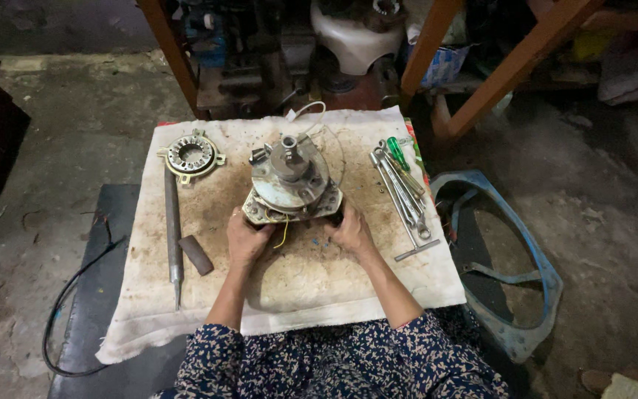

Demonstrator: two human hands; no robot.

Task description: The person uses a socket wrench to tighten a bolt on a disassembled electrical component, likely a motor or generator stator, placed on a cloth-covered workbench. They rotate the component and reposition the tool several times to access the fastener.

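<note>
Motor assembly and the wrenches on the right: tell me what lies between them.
In the head view, only bare stained cloth lies between the motor assembly and the wrenches; a thin clear wire loop arcs beside the assembly.

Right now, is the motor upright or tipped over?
Upright: the motor stands on the cloth with its shaft pointing up, both hands at its base.

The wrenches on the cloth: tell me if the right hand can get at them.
Probably yes. The right hand grips the motor assembly, but the wrenches lie beside it on the cloth, nothing between.
</note>
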